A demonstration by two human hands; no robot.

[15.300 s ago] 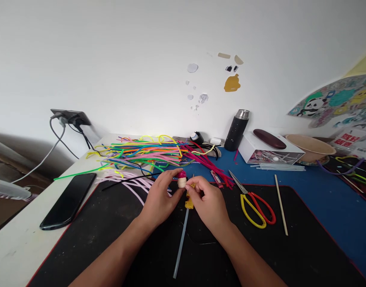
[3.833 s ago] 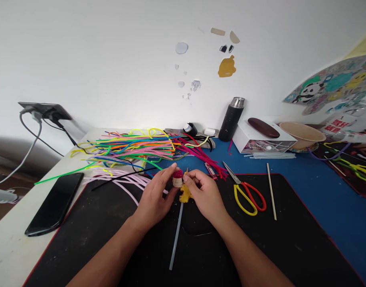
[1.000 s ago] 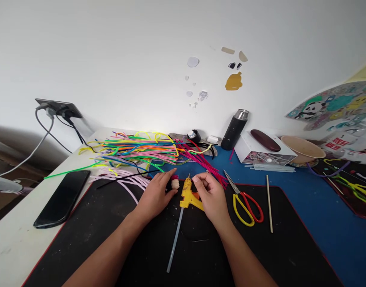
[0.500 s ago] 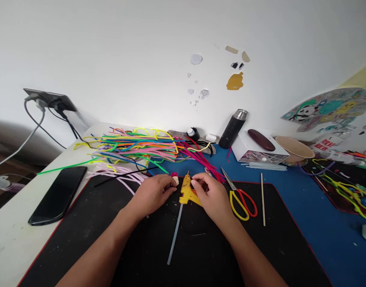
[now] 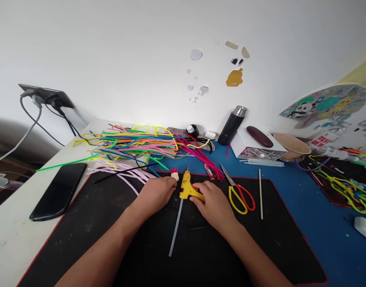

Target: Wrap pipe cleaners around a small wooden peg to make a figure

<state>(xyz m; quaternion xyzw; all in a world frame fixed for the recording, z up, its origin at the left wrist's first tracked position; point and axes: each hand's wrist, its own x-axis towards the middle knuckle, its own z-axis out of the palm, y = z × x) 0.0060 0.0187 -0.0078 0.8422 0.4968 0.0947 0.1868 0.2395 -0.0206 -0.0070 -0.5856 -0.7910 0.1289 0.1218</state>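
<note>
A yellow hot glue gun [image 5: 186, 188] lies on the black mat, nozzle toward the wall, with a long translucent glue stick [image 5: 176, 229] coming out of its back. My right hand [image 5: 214, 203] has its thumb and fingers closed around the gun's handle. Just left of the gun, my left hand [image 5: 155, 194] is closed, fingertips pressed at a small cream piece with a pink end [image 5: 175, 175]; its lower part is hidden by the fingers. Right of my right hand rest scissors [image 5: 238, 195] with one yellow and one red handle, blades partly open.
Many colourful pipe cleaners [image 5: 141, 141] are heaped at the back left. A black phone [image 5: 59, 191] lies left of the mat. A thin wooden stick [image 5: 261, 195] is right of the scissors. Behind stand a black thermos [image 5: 231, 127], a white box [image 5: 244, 145] and a bowl [image 5: 292, 145].
My right hand has shifted from beside the nozzle down to the gun's handle and closed on it. My left hand stays at the cream piece, which now shows more. The view shifted slightly.
</note>
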